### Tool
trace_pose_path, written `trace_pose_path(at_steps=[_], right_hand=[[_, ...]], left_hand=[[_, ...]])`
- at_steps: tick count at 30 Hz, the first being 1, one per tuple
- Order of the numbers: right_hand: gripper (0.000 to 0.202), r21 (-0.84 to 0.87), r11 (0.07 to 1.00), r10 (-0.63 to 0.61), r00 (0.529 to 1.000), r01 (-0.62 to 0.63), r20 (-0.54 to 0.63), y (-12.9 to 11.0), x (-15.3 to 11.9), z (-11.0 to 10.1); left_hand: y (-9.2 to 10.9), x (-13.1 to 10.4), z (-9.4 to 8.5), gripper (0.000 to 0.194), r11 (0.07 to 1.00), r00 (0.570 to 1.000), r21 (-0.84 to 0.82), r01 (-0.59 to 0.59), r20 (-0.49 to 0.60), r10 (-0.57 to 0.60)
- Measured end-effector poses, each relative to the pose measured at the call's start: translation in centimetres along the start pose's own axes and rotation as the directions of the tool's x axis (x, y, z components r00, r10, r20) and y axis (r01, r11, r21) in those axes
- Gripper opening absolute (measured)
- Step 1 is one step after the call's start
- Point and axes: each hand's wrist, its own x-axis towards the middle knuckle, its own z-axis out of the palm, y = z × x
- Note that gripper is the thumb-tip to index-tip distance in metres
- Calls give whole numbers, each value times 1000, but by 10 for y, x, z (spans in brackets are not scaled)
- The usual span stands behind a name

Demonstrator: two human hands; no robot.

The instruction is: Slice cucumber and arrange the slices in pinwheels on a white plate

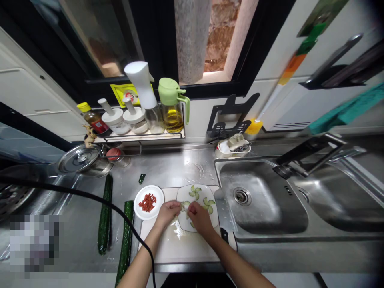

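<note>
A white plate (pixel 212 225) lies on the cutting board (pixel 180 252), with thin cucumber slices (pixel 195 192) fanned out in flower-like groups on it. Over the plate's left side, my left hand (pixel 168 213) is closed in a pinch on a pale cucumber slice (pixel 183 205). My right hand (pixel 200 218) is beside it, fingers curled and closed near the same slice; what its fingertips hold is hidden. It also covers part of the lower slices. To the left of my left hand is a small white dish (pixel 138 212) of chopped red bits (pixel 147 203).
Two cucumbers (pixel 105 216) lie left, near a cucumber end (pixel 142 178). A knife handle (pixel 224 235) shows at the board's right edge, beside the sink (pixel 264 192). A seasoning rack (pixel 144 136) stands behind. A black cable (pixel 90 196) crosses the left foreground.
</note>
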Motion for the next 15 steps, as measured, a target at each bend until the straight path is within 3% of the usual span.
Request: trace_pose_path(at_steps=[7,15], right_hand=[[18,-69,998,0,1000,0,5,0,13,8],[17,-198,980,3,1000,-1,9,2,16,13]], left_hand=[[9,14,0,13,948,982,295,-123,-105,160],[12,16,7,11,856,968,490,-162,-89,234]])
